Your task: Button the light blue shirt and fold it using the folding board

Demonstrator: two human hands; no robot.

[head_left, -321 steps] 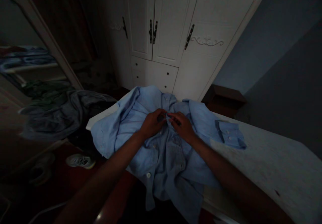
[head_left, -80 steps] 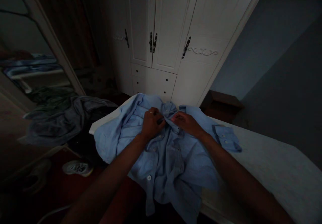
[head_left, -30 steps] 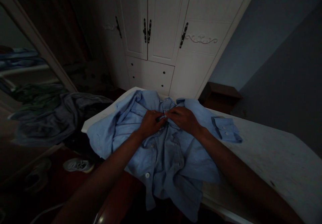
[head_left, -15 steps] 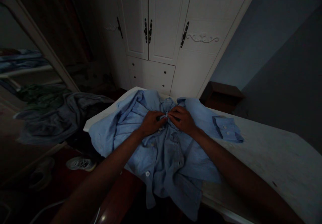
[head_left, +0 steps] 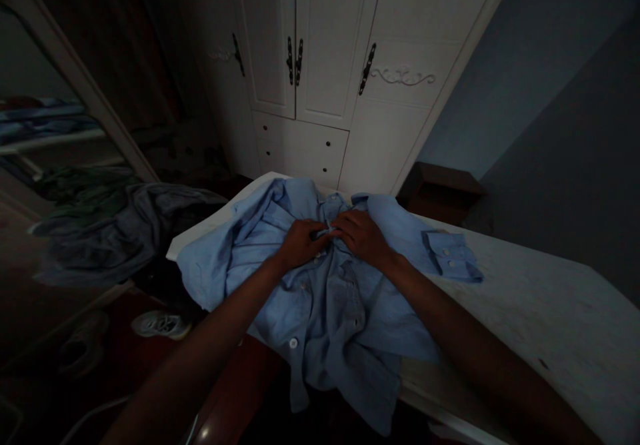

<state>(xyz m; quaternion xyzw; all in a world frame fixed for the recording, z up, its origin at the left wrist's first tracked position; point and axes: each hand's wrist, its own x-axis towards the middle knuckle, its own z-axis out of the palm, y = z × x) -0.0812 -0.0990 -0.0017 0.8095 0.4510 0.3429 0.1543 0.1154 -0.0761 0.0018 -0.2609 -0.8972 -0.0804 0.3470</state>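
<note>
A light blue button-up shirt (head_left: 330, 305) lies front-up and rumpled on a pale table (head_left: 550, 325), its lower edge hanging over the near side. My left hand (head_left: 300, 244) and my right hand (head_left: 361, 235) meet near the collar. Both pinch the shirt's front placket, fingers closed on the cloth around a button. One cuffed sleeve (head_left: 453, 258) lies flat to the right.
A white wardrobe (head_left: 345, 65) with dark handles and drawers stands right behind the table. A heap of grey and green clothes (head_left: 110, 225) lies to the left, with a white shoe (head_left: 161, 325) on the dark red floor. A brown box (head_left: 440, 188) sits at the right.
Over the frames both hands stay pinched at the upper placket, shifting only slightly. The view has swayed a little; the shirt lies as before.
</note>
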